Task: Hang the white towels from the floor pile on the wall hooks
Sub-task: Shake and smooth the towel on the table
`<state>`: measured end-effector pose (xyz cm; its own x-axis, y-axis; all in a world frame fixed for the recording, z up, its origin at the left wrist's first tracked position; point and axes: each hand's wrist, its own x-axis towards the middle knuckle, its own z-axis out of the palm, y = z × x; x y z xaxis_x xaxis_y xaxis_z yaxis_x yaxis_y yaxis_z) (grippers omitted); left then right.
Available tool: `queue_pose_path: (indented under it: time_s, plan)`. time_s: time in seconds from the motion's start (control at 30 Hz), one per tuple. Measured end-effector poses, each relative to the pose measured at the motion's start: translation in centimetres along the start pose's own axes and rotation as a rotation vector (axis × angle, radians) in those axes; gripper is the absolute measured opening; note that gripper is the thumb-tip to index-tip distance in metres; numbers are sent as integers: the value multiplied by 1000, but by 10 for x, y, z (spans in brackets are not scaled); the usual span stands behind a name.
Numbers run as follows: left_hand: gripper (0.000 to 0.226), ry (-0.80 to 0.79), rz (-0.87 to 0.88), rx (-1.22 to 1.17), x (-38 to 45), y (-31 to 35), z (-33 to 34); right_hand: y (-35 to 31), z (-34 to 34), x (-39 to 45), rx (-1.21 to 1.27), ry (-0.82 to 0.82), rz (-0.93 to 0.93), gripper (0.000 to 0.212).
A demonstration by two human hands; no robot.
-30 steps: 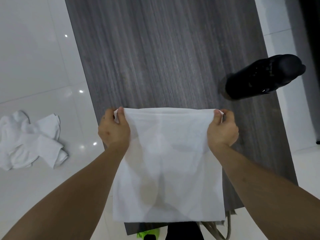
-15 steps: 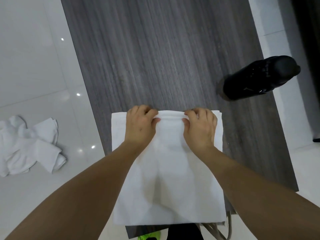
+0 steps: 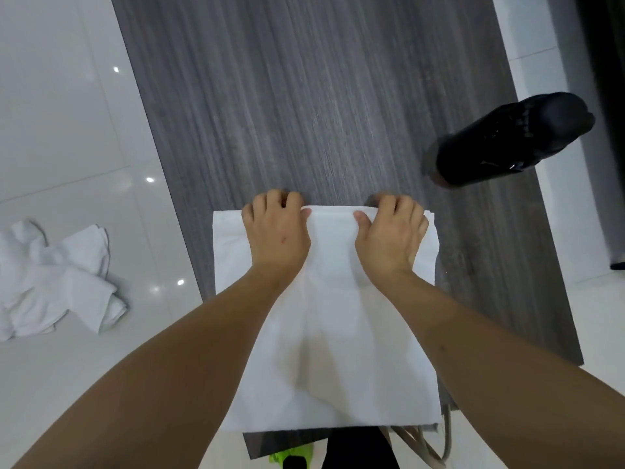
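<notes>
both hands (image 3: 279,231) (image 3: 392,236) now further apart, each grip on soft white towel's (image 3: 331,350) folded top edge

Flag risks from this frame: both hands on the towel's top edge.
1. No hook is visible; the towel lies against the grey panel, held only by the left hand and right hand, so letting go may drop it.
2. The black shoe stands close beside it, a possible snag.

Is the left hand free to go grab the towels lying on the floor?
Probably not right now. The left hand is busy gripping the top edge of the white towel, together with the right hand. The pile of towels lies apart, off to the left on the floor, with nothing blocking it.
</notes>
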<state>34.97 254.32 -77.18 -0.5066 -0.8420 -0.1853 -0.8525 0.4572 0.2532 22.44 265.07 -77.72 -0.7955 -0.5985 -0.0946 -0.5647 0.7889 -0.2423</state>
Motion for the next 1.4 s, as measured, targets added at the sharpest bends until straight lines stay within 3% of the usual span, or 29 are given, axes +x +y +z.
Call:
queue_pose_path:
  time_s: [0.13, 0.23, 0.3, 0.4, 0.47, 0.63, 0.83, 0.93, 1.0, 1.07, 1.2, 1.3, 1.4]
  plan:
    - [29, -41, 34, 48, -9, -1, -6, -6, -7, -15, -46, -51, -147, 44]
    - [32, -17, 86, 3, -35, -3, -16, -11, -13, -45, 43, -23, -282, 39]
    - [28, -41, 149, -3, -57, -10, -15, -9, -9, -67, 16, -92, -364, 43]
    - [50, -180, 211, 125, -83, -30, 1, 6, 8, -85, -171, -308, -396, 66]
    - [64, -242, 282, 218, -95, -44, 16, 15, 19, -89, -231, -332, -419, 72]
    - [68, -252, 284, 211, -101, -46, 20, 13, 16, -92, -288, -359, -408, 76]
    - [61, -265, 276, 149, -178, -57, -1, 25, -10, -174, -215, -370, -451, 68]
    - [25, -101, 385, -5, -226, -73, -2, 42, -17, -228, -40, -250, -433, 33]
    - [10, -77, 522, -58, -260, -84, 5, 59, -18, -264, 1, -246, -492, 19]
    - [25, -150, 578, -62, -286, -90, 14, 76, -16, -293, -23, -293, -585, 30]
    - [75, -266, 566, 79, -316, -96, 24, 97, -6, -318, -192, -405, -691, 76]
    - [75, -277, 585, 183, -340, -99, 32, 99, 0, -326, -228, -312, -752, 64]
    - [52, -193, 526, 175, -361, -96, 46, 99, 4, -325, -172, -134, -806, 45]
